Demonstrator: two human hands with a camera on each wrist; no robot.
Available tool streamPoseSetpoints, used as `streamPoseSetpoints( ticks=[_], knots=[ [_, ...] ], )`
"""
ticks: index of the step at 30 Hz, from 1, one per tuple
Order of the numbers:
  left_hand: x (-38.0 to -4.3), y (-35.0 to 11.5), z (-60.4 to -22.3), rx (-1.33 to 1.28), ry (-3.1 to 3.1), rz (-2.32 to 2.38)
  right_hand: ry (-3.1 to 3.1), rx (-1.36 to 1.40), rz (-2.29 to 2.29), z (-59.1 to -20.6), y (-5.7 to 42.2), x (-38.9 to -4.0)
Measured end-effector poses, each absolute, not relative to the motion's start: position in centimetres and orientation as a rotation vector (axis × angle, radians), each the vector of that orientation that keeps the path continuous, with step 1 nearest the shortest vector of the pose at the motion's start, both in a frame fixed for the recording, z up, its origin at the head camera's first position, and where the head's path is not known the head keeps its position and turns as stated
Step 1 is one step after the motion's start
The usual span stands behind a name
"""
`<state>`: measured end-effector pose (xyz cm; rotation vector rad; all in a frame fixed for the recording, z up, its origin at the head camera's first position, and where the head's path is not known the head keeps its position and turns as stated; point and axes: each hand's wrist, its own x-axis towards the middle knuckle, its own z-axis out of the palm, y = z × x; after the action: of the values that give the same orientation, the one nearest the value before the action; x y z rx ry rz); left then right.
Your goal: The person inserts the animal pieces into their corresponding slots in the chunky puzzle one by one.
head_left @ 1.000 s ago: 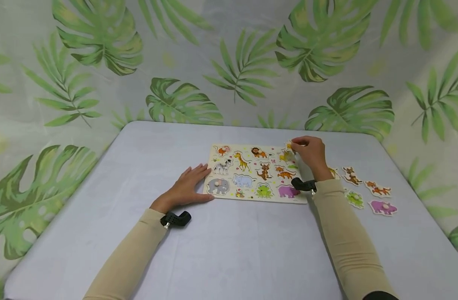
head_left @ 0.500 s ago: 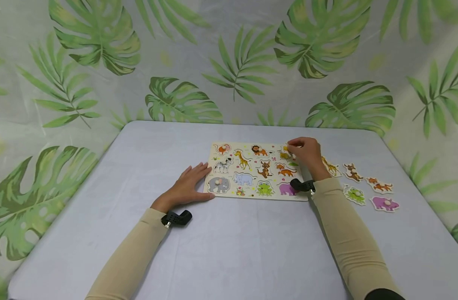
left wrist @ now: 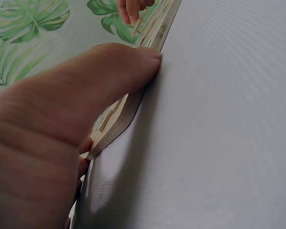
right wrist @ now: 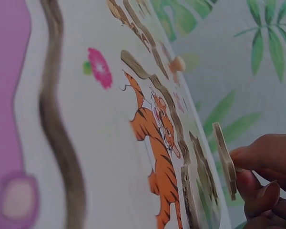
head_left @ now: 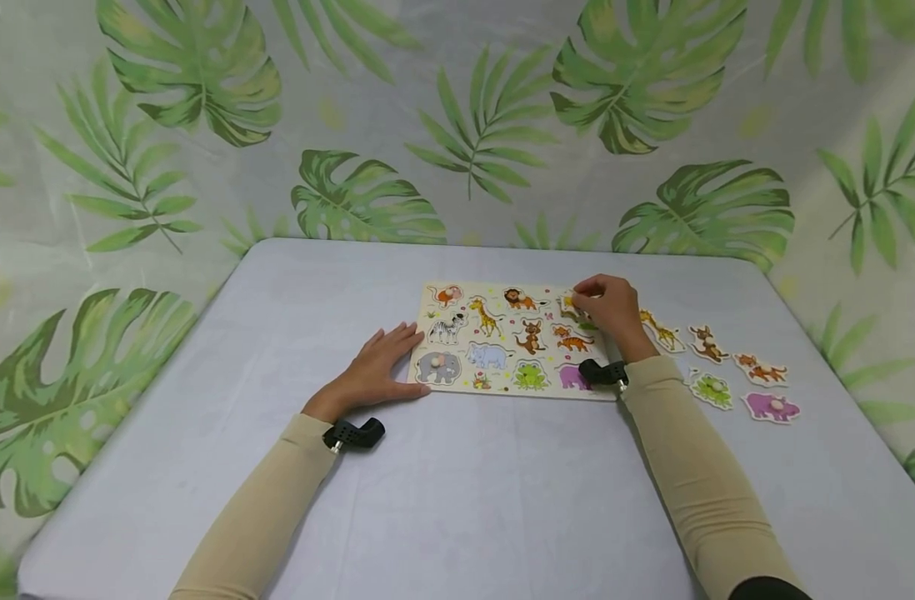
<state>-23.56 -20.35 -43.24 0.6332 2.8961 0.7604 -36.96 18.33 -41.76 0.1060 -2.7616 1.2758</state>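
Note:
A wooden animal peg puzzle board (head_left: 508, 331) lies on the white-covered table. My left hand (head_left: 375, 368) rests at its left edge, fingers spread along the side; in the left wrist view the thumb (left wrist: 128, 64) lies on the front edge. My right hand (head_left: 613, 312) pinches a small yellow puzzle piece (right wrist: 225, 160) over the top right recess. In the right wrist view that piece is edge-on and slightly apart from the board, so its animal is hidden. The elephant piece (head_left: 437, 367) sits in the board with its knob showing.
Right of the board lie loose pieces: a giraffe (head_left: 662, 332), a kangaroo (head_left: 707, 343), a tiger (head_left: 761, 370), a frog (head_left: 711, 389) and a purple hippo (head_left: 772, 407). A leaf-patterned cloth (head_left: 502, 100) hangs behind the table.
My right hand has brought the yellow piece slightly left and down, from beyond the board's top right corner to over the recess there. The left hand has stayed on the edge.

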Motion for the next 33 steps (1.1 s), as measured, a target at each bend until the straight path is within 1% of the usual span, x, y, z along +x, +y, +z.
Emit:
streamPoseSetpoints(
  ticks=[9,17,33],
  knots=[
    [-23.64,-20.41,-43.27,0.647,2.903,0.748,-2.811,0.102,1.262,-42.09,18.69,-37.22],
    [-23.68,-20.41,-43.23,0.625,2.898,0.748,-2.796,0.163,1.255,-42.18,18.57,-37.11],
    [-23.64,-20.31,-43.31,0.612,2.897,0.734,-2.846,0.143,1.274,-42.31,18.76,-37.1]
  ],
)
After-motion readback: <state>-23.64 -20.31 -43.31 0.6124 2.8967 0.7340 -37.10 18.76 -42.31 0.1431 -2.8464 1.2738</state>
